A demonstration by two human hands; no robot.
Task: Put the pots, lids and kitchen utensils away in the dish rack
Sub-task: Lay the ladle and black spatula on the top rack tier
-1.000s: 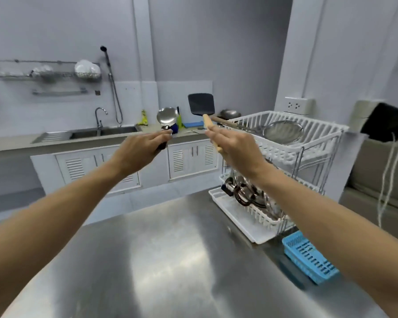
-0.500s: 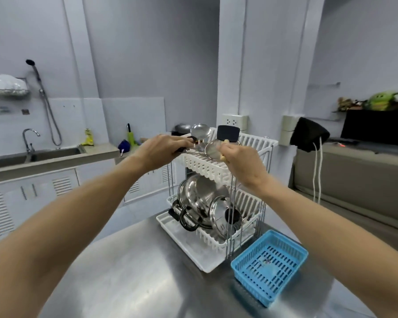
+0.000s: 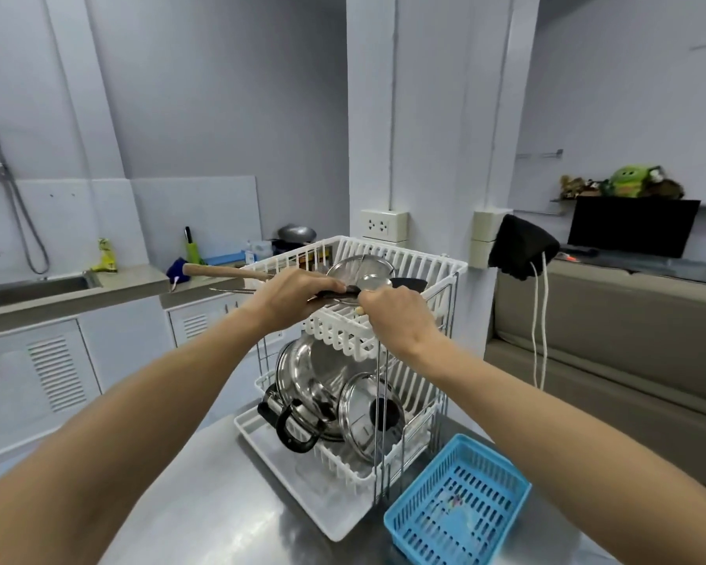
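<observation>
A white two-tier dish rack [image 3: 445,266] stands on the steel table [image 3: 204,507]. My left hand [image 3: 296,297] is closed on the dark handle of a steel ladle [image 3: 373,281], whose bowl lies low over the top tier. My right hand [image 3: 398,318] grips the wooden handle of a black spatula [image 3: 411,283], its blade flat over the same tier. A round metal strainer [image 3: 355,263] sits in the top tier, and a long wooden handle [image 3: 221,271] sticks out to the left. The lower tier holds a steel pot [image 3: 312,377] and a lid [image 3: 365,413].
A blue plastic basket [image 3: 457,503] sits on the table right of the rack. A sink counter [image 3: 70,285] with bottles runs along the left wall. A beige sofa [image 3: 612,360] stands to the right, and a wall socket [image 3: 384,226] is behind the rack.
Both hands have come down over the rack's top tier. The ladle and spatula have tipped from upright to nearly flat. The rack fills more of the view.
</observation>
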